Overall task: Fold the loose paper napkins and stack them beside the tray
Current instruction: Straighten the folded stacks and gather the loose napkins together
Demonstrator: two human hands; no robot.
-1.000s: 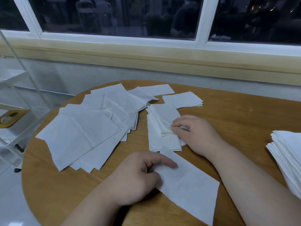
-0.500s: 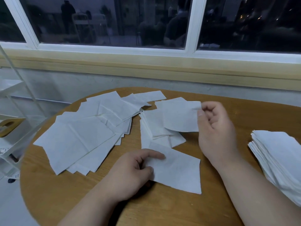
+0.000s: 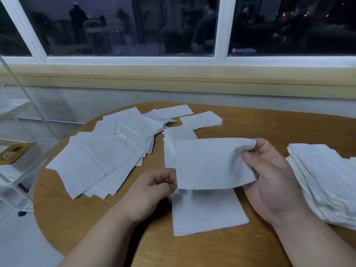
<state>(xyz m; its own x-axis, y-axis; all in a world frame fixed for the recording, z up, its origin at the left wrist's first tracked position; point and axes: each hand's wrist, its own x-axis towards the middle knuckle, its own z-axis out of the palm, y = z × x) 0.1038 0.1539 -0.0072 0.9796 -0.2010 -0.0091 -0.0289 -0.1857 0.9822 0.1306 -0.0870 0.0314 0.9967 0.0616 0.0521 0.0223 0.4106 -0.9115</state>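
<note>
Pinching its right end, the right hand (image 3: 269,180) holds the napkin (image 3: 212,162) lengthwise left-to-right; left hand (image 3: 150,191) unclear.

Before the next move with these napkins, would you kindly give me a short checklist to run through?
1. Right hand pinches the lifted napkin: ok.
2. Left hand holds a napkin: cannot tell.
3. Flat napkin below lies smooth on the table: ok.
4. All loose napkins folded: not ok, a spread pile lies at the left.
5. Stack at the right is tidy enough to add to: ok.
6. Stack sits beside the tray: cannot tell, no tray in view.
</note>
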